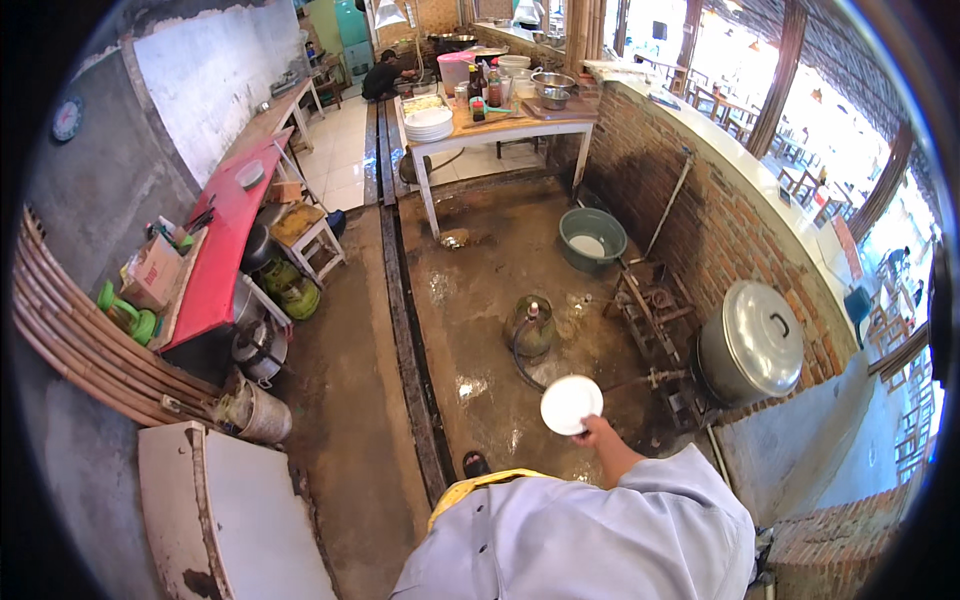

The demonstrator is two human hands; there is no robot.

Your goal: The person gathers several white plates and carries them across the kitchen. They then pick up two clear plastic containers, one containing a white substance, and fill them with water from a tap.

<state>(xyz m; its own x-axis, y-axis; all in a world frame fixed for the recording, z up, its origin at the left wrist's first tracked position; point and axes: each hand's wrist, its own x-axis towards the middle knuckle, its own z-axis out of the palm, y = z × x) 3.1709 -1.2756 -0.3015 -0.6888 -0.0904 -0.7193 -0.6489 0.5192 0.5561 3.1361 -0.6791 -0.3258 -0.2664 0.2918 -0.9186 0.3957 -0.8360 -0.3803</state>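
My right hand (593, 431) is closed on the near edge of a round white plate (570, 402), held out over the wet floor in front of me. My left hand does not show. Just beyond the plate stands a green gas cylinder (536, 335) with a hose on its top. To the right of the plate is a rusty metal burner stand (655, 305), and beside that a large lidded aluminium pot (755, 340).
A grey-green tub (592, 262) stands by the brick wall (720, 215). Farther off, a table (505, 130) carries stacked white plates (428, 124), bottles and a steel pot. A floor channel (405, 340) runs ahead. At left are a red counter (228, 215) and a white cabinet (262, 510). A person (384, 78) crouches far back.
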